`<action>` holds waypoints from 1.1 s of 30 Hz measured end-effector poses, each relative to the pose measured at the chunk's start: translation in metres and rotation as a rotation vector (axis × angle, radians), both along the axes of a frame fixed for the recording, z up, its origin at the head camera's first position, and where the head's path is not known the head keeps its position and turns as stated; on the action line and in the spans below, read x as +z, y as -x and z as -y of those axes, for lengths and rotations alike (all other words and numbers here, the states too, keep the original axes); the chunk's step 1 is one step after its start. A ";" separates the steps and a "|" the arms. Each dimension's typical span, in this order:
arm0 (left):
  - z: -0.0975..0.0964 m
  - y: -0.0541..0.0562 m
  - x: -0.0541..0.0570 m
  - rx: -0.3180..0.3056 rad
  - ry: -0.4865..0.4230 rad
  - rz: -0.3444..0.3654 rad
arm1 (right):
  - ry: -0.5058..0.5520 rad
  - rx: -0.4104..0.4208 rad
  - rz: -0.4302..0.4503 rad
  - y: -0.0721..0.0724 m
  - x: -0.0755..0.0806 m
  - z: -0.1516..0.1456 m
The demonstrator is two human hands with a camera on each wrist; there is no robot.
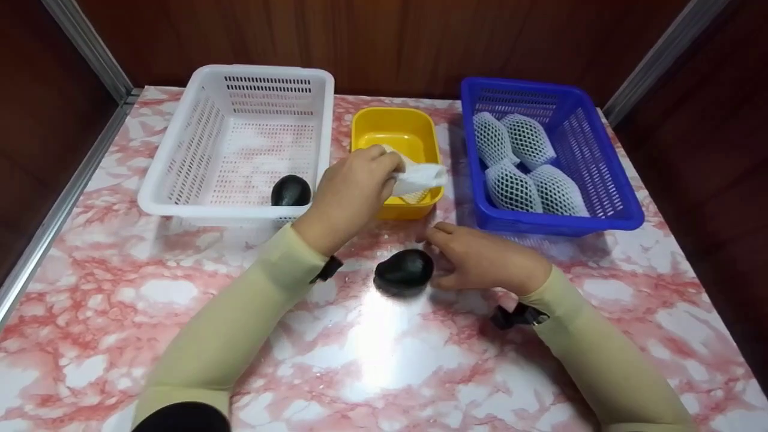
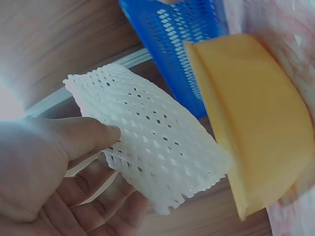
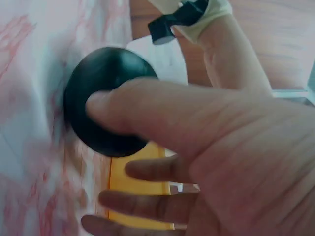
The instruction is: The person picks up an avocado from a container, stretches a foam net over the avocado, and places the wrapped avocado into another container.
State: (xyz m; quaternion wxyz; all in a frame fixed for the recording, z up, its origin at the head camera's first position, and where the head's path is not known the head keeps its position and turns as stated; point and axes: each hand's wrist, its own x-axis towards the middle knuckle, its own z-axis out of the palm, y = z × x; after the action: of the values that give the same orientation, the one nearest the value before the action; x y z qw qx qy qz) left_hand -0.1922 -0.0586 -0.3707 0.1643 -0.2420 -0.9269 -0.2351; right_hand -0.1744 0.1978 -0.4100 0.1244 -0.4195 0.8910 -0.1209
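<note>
Marbled table (image 1: 360, 366): white basket (image 1: 204, 210), yellow tub (image 1: 409, 211), blue basket (image 1: 558, 223), dark fruit (image 1: 404, 270)

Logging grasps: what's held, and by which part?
The left hand pinches a white foam mesh sleeve by its side; the right hand, near a dark oval fruit, holds nothing.

White glare blazing off the tabletop (image 1: 378, 348), flare at left wrist view's left edge, right wrist view hazy

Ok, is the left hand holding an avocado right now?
No, the left hand pinches a white foam net sleeve over the yellow plastic tub.
</note>
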 end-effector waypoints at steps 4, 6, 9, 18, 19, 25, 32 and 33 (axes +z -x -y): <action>0.014 -0.020 -0.008 -0.049 -0.011 -0.106 | 0.077 0.039 -0.006 -0.003 -0.001 0.004; 0.024 -0.032 -0.016 -0.066 0.002 -0.138 | 0.103 0.067 -0.018 -0.004 -0.004 0.007; 0.039 -0.049 -0.027 -0.079 0.029 -0.181 | 0.110 0.095 -0.049 -0.003 -0.006 0.011; 0.054 -0.072 -0.038 -0.053 0.349 0.060 | 0.101 0.081 -0.071 -0.004 -0.011 0.014; 0.054 -0.072 -0.040 -0.059 0.399 0.104 | 0.103 0.082 -0.074 -0.004 -0.012 0.014; 0.051 -0.076 -0.045 -0.107 0.523 0.219 | 0.118 0.071 -0.070 -0.004 -0.013 0.012; 0.040 -0.075 -0.049 -0.054 0.376 0.111 | 0.084 0.028 -0.058 -0.002 -0.010 0.009; 0.037 -0.075 -0.050 -0.052 0.349 0.101 | 0.077 0.024 -0.055 -0.001 -0.009 0.009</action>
State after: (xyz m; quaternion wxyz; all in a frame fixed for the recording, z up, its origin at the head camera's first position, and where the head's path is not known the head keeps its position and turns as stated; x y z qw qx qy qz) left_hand -0.1169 -0.0961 -0.4208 0.0672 -0.2785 -0.9542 -0.0865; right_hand -0.1732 0.1888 -0.4195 0.0851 -0.4379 0.8837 -0.1418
